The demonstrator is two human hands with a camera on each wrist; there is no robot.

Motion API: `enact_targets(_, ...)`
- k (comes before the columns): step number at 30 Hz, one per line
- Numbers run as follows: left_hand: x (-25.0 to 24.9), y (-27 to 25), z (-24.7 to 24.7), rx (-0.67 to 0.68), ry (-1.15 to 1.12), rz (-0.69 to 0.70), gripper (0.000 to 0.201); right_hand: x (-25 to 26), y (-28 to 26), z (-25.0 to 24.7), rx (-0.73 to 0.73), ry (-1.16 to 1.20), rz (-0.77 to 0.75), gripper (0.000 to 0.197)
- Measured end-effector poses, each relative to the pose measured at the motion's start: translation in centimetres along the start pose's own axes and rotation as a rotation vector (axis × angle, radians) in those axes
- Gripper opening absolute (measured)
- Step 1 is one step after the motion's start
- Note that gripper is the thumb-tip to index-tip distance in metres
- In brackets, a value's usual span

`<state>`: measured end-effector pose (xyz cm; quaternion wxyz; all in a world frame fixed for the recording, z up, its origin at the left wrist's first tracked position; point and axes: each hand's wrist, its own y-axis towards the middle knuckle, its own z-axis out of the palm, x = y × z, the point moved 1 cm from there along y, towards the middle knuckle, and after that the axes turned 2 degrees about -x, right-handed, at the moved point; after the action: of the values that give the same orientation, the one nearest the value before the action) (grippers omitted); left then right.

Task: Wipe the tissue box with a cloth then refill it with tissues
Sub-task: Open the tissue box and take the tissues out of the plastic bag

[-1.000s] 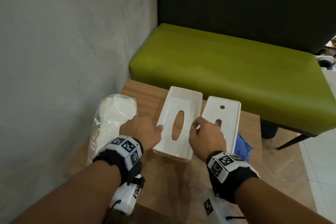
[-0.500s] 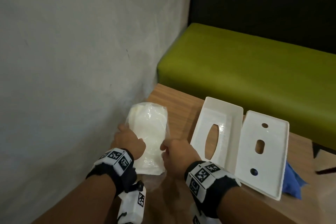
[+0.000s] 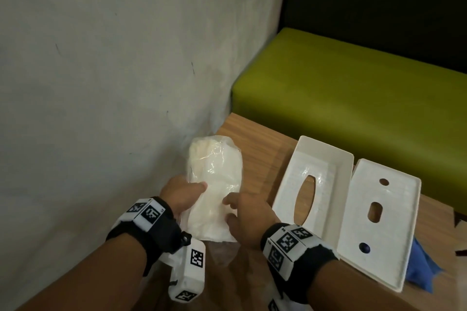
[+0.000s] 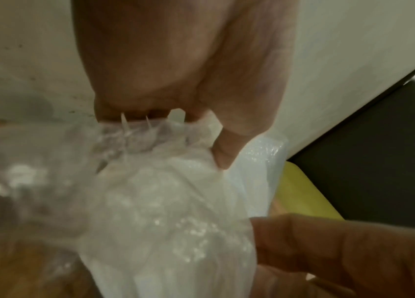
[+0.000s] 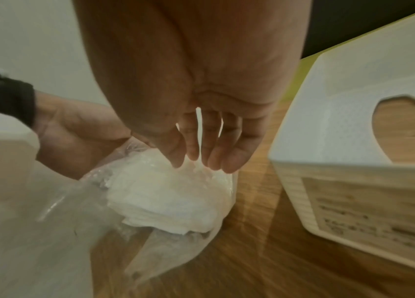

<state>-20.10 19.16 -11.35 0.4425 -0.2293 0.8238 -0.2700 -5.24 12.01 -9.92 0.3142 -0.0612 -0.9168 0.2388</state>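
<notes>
Hands moved off tissue box within last second. Left hand grips tissue pack at box's 9 o'clock; right hand pinches it. Judgement: refill starting.

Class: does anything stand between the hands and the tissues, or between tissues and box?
Yes: a clear plastic bag wraps the tissues, so left hand and right hand touch only plastic. Toward the tissue box, nothing visible.

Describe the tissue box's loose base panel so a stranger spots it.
Find the wooden table before the green bench. Right of the white tissue box shell lies the base panel: flat, white, with three small holes, not one long oval slot.
</notes>
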Motion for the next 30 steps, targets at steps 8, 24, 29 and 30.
enact_targets(8,-7.8,-2.2,0.0,-0.090,-0.257,0.037,0.006,0.1,-3.2,-6.8,-0.369,0.057,-0.063,0.017)
enact_targets(24,-16.2,-4.6,5.3,-0.026,-0.401,0.013,0.064,-5.4,-6.1,-14.8,-0.686,0.030,-0.258,0.035)
enact_targets(29,-16.7,-5.8,6.0,-0.005,-0.366,0.055,0.074,-6.1,-6.1,-15.3,-0.664,-0.096,-0.220,0.036)
enact_targets(30,-16.8,-6.0,6.1,-0.007,-0.352,0.067,0.071,-6.1,-6.2,-15.5,-0.669,-0.112,-0.216,0.038)
